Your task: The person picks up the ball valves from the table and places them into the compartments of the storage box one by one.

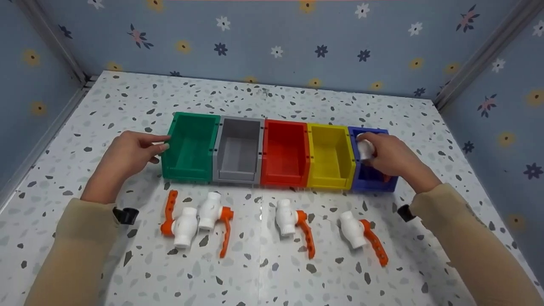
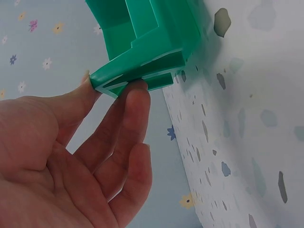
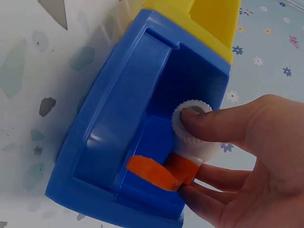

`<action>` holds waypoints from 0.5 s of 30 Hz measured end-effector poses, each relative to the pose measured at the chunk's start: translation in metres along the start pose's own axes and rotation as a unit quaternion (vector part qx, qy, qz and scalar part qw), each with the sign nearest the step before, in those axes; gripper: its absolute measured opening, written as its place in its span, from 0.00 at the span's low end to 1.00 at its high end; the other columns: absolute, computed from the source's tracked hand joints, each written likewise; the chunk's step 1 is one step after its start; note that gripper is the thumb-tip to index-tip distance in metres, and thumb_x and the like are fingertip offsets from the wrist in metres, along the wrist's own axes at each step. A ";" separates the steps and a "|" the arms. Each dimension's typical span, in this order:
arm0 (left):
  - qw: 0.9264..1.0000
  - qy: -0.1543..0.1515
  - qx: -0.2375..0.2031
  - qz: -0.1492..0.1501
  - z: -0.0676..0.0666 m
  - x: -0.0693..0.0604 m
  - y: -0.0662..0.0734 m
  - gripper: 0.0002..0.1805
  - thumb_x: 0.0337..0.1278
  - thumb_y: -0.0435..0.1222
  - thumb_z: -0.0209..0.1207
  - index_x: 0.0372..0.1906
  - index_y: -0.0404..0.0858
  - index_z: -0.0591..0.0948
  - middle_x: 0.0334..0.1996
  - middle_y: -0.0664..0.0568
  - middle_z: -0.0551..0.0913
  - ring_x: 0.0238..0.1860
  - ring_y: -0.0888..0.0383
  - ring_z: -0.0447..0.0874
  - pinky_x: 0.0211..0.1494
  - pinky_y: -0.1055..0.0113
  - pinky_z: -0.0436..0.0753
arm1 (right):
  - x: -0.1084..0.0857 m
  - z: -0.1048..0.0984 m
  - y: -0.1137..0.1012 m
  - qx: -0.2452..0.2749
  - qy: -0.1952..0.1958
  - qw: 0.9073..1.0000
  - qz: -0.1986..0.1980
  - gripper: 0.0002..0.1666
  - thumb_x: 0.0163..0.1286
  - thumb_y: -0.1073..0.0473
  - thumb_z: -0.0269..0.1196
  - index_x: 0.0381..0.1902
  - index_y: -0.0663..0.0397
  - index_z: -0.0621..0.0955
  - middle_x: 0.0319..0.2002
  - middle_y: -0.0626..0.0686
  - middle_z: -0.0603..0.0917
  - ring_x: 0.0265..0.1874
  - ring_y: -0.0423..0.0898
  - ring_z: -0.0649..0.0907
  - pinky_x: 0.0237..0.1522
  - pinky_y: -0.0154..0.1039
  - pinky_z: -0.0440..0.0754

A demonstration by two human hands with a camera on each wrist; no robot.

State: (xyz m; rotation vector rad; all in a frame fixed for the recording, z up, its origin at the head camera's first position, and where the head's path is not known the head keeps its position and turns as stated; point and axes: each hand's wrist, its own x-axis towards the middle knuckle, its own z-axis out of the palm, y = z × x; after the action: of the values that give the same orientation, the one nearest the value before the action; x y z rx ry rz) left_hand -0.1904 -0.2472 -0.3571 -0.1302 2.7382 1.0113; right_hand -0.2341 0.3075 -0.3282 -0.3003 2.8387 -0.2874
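In the head view, my right hand [image 1: 393, 155] holds a white ball valve [image 1: 364, 148] inside the blue bin [image 1: 374, 185]. The right wrist view shows the thumb on the white valve's [image 3: 194, 137] ribbed end, its orange handle [image 3: 152, 172] pointing away from the palm. At the other end of the row, my left hand [image 1: 129, 151] pinches the left rim of the green bin [image 1: 187, 174]. Up close in the left wrist view, thumb and fingers lie on either side of the green bin's rim [image 2: 137, 66].
Between green and blue stand a grey bin [image 1: 238, 170], a red bin [image 1: 284, 174] and a yellow bin [image 1: 329, 180], joined in a row. In front lie several white valves with orange handles, among them a left one [image 1: 185, 227] and a right one [image 1: 352, 229]. Flowered panels [image 1: 272, 42] enclose the speckled table.
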 end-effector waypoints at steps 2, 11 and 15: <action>1.000 0.001 0.000 0.000 0.000 0.000 0.001 0.26 0.75 0.48 0.53 0.72 0.46 0.72 0.58 0.35 0.79 0.51 0.42 0.81 0.50 0.45 0.76 | 0.002 0.000 0.002 -0.004 -0.004 1.000 0.000 0.34 0.68 0.59 0.66 0.71 0.49 0.69 0.56 0.63 0.78 0.48 0.58 0.78 0.57 0.65 0.73; 1.000 0.006 0.007 0.007 0.000 0.001 -0.001 0.27 0.74 0.49 0.54 0.72 0.45 0.72 0.58 0.34 0.79 0.51 0.41 0.82 0.49 0.45 0.75 | 0.008 0.003 0.004 -0.004 -0.036 0.999 0.013 0.35 0.70 0.60 0.65 0.72 0.49 0.68 0.51 0.62 0.80 0.37 0.55 0.82 0.37 0.51 0.85; 1.000 0.003 0.011 0.013 0.000 0.002 0.000 0.26 0.74 0.47 0.54 0.72 0.45 0.72 0.58 0.33 0.78 0.50 0.41 0.82 0.49 0.44 0.75 | 0.014 0.003 0.006 -0.016 -0.035 0.999 -0.001 0.34 0.69 0.61 0.65 0.71 0.51 0.69 0.57 0.64 0.78 0.50 0.58 0.79 0.52 0.59 0.79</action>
State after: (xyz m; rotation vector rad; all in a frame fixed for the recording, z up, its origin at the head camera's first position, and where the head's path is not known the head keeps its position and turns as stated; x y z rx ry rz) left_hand -0.1926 -0.2472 -0.3578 -0.0939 2.7629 0.9893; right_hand -0.2478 0.3090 -0.3359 -0.3144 2.7758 -0.2282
